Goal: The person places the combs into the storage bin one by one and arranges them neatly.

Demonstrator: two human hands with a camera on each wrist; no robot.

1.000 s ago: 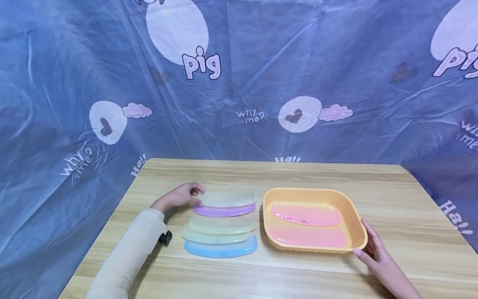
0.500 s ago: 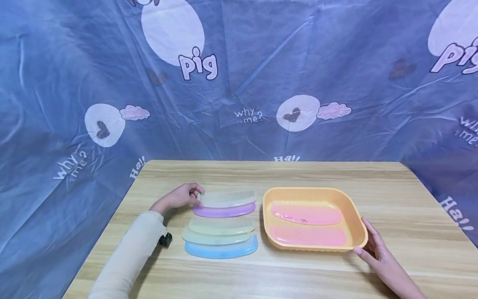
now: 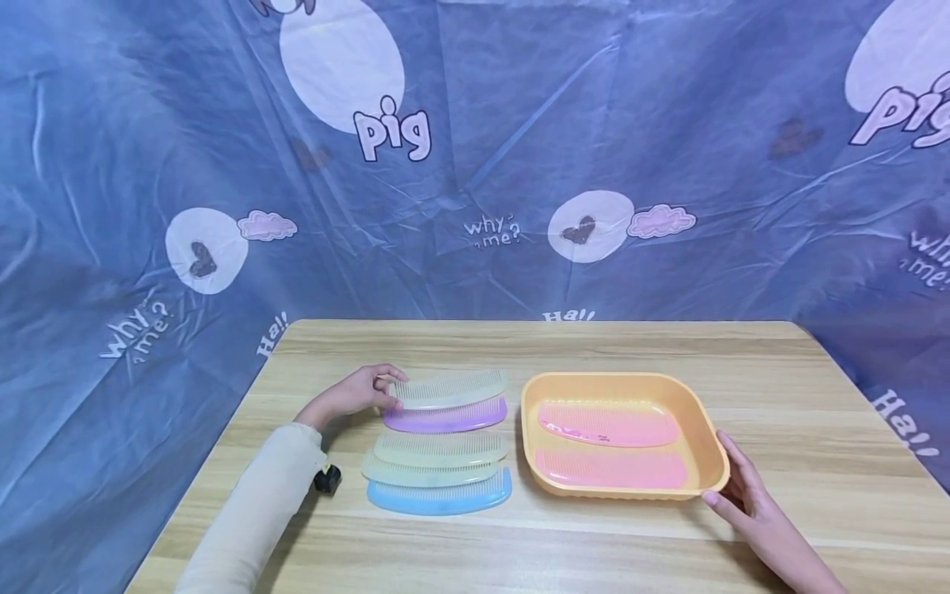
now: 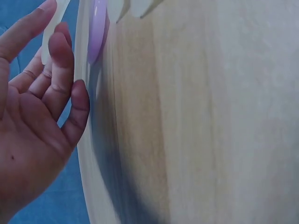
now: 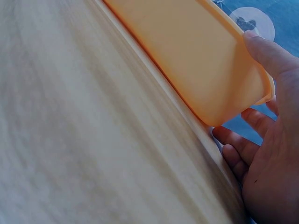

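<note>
Two pink combs point(image 3: 609, 445) lie in the orange tray point(image 3: 705, 425), and I see my right hand point(image 3: 750, 499) with loose fingers touching its near right corner. My left hand point(image 3: 356, 394) pinches the pale comb's point(image 3: 449, 388) left end, just above the purple comb point(image 3: 445, 417).

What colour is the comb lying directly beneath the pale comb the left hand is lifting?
Purple comb, clearest in the head view.
</note>
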